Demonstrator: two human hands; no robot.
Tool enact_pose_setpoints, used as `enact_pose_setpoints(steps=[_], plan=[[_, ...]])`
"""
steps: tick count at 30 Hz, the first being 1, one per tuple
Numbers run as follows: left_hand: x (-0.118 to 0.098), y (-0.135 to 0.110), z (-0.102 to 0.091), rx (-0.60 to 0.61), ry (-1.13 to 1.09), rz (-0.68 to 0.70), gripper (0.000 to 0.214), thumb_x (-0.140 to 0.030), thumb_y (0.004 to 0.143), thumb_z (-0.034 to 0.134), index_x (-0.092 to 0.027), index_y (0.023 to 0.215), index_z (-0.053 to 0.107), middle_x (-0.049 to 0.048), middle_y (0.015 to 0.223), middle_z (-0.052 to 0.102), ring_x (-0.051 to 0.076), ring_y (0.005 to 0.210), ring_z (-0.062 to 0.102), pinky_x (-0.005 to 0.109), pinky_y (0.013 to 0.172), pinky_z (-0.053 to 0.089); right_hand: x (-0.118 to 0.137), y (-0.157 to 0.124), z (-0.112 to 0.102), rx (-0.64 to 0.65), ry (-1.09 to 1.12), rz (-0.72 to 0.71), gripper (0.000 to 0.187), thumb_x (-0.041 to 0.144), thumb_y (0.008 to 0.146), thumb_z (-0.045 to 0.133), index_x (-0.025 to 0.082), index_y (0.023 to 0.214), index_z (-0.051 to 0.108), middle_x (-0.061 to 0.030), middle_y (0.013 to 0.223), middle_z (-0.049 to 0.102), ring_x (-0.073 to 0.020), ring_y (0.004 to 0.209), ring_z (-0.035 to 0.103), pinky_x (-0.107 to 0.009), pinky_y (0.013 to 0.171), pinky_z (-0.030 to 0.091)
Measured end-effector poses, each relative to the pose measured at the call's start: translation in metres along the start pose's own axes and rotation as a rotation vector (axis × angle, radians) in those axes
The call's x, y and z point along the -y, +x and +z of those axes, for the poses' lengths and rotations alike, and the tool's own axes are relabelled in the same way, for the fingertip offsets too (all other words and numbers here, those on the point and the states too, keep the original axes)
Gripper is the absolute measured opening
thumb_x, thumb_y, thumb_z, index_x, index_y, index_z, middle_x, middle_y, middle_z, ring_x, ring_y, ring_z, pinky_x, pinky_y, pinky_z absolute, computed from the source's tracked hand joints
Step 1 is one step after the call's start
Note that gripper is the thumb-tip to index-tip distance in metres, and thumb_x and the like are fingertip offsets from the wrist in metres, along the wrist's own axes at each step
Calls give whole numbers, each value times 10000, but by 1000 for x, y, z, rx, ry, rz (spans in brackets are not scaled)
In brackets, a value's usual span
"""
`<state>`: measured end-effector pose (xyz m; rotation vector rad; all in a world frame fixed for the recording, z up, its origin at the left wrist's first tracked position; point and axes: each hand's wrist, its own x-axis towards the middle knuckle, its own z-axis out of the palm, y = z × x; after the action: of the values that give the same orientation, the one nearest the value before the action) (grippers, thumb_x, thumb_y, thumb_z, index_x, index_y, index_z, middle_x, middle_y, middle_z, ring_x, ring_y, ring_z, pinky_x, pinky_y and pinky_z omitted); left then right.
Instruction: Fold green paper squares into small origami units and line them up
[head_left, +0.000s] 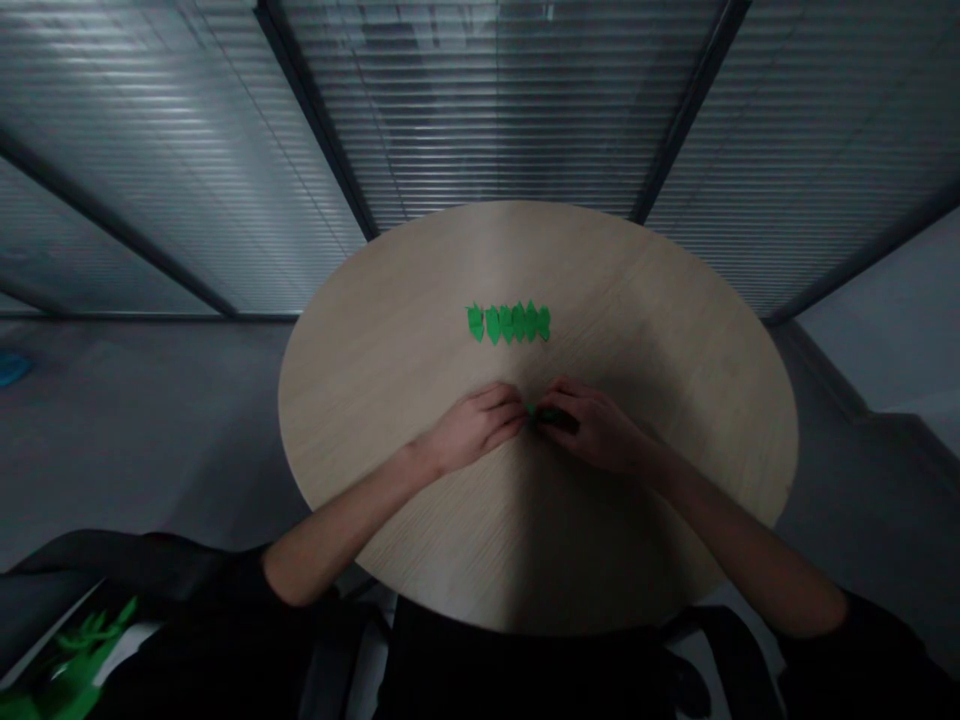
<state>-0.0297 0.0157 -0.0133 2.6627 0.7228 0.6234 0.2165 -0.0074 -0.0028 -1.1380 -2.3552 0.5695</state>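
A small green paper piece (pixel 534 410) is held between the two hands, just where their fingertips meet. The left hand (pixel 476 428) is curled, its fingers drawn together and pinched on the left edge of the piece. The right hand (pixel 596 425) is likewise closed over it from the other side, so most of the paper is covered and only a sliver of green shows between the fingers. Its shape cannot be made out. Both hands are rested low on the round wooden table (pixel 390 330), with the forearms laid across the near edge.

Beyond the hands, well apart from them and straight ahead of the fingertips, a row of green folded pieces (pixel 509 322) is laid out on the tabletop. The pieces are set side by side, touching or overlapping, in a line running left to right.

Far down to the left of the left forearm, off the table, more green paper scraps (pixel 82 660) are seen on a white sheet. Slatted blinds (pixel 480 100) are seen behind the table.
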Motion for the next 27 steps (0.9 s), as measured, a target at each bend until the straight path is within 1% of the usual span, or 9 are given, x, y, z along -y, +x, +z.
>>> enact_pose_setpoints(steps=[3, 6, 8, 10, 14, 18, 20, 23, 27], plan=[[-3, 1, -1, -89, -98, -46, 303, -296, 1099, 477, -141, 1100, 738, 122, 1037, 707, 232, 984, 682, 377, 887, 588, 3, -1, 1, -66, 9, 9, 50, 172, 958, 678, 199, 976, 717, -82, 1005, 705, -226, 962, 670, -372, 906, 535], [-9, 3, -4, -188, -227, -120, 219, -291, 1058, 584, -139, 1061, 742, 96, 973, 707, 198, 885, 678, 319, 786, 563, 6, 0, -1, -134, 99, 37, 60, 192, 970, 666, 196, 930, 710, -54, 917, 706, -187, 842, 661, -318, 813, 526], [-13, 5, -7, -224, -322, -177, 173, -286, 1021, 651, -146, 1026, 752, 75, 935, 701, 170, 812, 662, 280, 708, 530, 9, 0, -3, -177, 159, 60, 87, 204, 974, 656, 195, 905, 709, -37, 873, 698, -165, 767, 639, -293, 750, 511], [-18, 7, -8, -243, -413, -224, 148, -279, 996, 683, -153, 999, 761, 61, 908, 698, 154, 777, 649, 261, 669, 506, 11, -1, -4, -216, 189, 61, 106, 213, 975, 646, 194, 892, 709, -31, 850, 689, -156, 729, 622, -285, 712, 500], [-23, 9, -7, -281, -563, -332, 139, -282, 968, 709, -159, 977, 774, 61, 900, 719, 154, 803, 656, 256, 673, 514, 14, -3, -4, -260, 181, 11, 110, 226, 980, 633, 203, 907, 711, -38, 855, 688, -165, 753, 628, -294, 731, 516], [-25, 10, -2, -269, -752, -460, 175, -318, 947, 720, -152, 977, 767, 49, 844, 723, 131, 687, 635, 257, 626, 541, 17, -4, -4, -273, 193, 20, 117, 251, 996, 630, 215, 936, 723, -40, 869, 688, -162, 748, 639, -294, 740, 543], [-25, 10, -1, -253, -803, -498, 184, -324, 930, 732, -147, 966, 762, 41, 807, 715, 121, 648, 625, 256, 615, 550, 17, -4, -4, -284, 231, 35, 111, 255, 992, 644, 215, 938, 732, -41, 881, 694, -161, 758, 655, -287, 729, 553], [-26, 11, -2, -260, -833, -517, 173, -312, 915, 734, -144, 951, 760, 35, 787, 708, 117, 643, 625, 252, 617, 563, 17, -3, -3, -296, 346, 65, 85, 261, 967, 679, 217, 952, 751, -42, 909, 711, -160, 778, 684, -274, 708, 574], [-29, 10, -4, -311, -813, -482, 157, -299, 919, 728, -148, 942, 765, 46, 819, 704, 120, 668, 630, 247, 609, 570, 17, -3, -4, -264, 519, 119, 101, 287, 923, 727, 217, 988, 762, -43, 945, 722, -160, 812, 712, -268, 715, 611]])
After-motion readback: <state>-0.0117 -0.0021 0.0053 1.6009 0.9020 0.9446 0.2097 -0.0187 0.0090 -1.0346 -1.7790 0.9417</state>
